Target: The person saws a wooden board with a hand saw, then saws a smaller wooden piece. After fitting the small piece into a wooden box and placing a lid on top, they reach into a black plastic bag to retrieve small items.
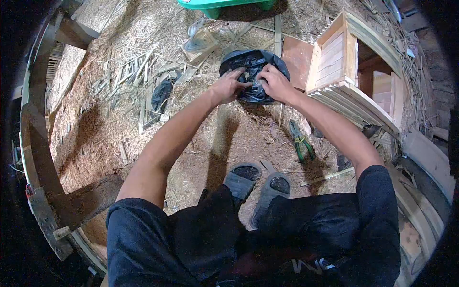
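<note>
A black plastic bag (251, 58) lies on the ground in front of me, its crumpled middle between my two hands. My left hand (230, 87) grips the bag's near left part, thumb reaching inward. From the other side, my right hand (276, 84) has its fingers bent onto the plastic, closed on it. Some small pale bits show in the folds, too small to name. Nearer my feet, a pair of pliers (302, 141) with green handles rests on the sawdust.
A slatted wooden crate (330, 62) stands at the right beside a brown board (297, 61). Wood strips (138, 69) and another dark plastic piece (161, 93) litter the left. A green plastic stool (220, 4) is at the top. A wooden frame (40, 148) borders the left.
</note>
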Demonstrator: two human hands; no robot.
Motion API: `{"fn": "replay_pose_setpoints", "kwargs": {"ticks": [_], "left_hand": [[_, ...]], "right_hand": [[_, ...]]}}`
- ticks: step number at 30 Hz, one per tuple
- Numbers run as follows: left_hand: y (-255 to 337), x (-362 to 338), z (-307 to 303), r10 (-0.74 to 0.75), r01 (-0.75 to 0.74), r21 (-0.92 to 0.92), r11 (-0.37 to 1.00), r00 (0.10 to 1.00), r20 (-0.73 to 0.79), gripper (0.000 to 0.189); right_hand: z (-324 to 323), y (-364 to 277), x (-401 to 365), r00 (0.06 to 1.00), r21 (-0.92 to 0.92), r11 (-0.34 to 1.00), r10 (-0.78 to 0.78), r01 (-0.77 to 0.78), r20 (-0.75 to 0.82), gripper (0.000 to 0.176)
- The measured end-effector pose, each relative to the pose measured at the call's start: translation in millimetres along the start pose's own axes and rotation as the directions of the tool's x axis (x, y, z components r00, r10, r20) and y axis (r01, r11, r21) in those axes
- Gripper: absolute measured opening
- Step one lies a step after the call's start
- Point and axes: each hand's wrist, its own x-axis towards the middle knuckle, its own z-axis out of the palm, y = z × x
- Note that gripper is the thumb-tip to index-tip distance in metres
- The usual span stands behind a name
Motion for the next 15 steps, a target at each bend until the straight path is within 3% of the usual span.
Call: {"fn": "replay_pose_setpoints", "kwargs": {"ticks": [8, 11, 15], "left_hand": [[5, 0, -5, -0.03, 0.029, 0.041, 0.999, 0.999, 0.019, 0.058], [2, 1, -1, -0.067, 0.067, -0.007, 0.998, 0.997, 0.049, 0.06], [5, 1, -8, -0.033, 0.03, -0.081, 0.996, 0.999, -0.031, 0.051]], "right_hand": [[1, -4, 12, 0.995, -0.079, 0.996, 0.039, -0.031, 0.096, 0.015], [6, 4, 11, 0.999, -0.058, 0.998, 0.004, -0.002, 0.034, 0.013], [4, 7, 14, 0.999, 0.022, 1.0, -0.009, 0.01, -0.049, 0.014]]}}
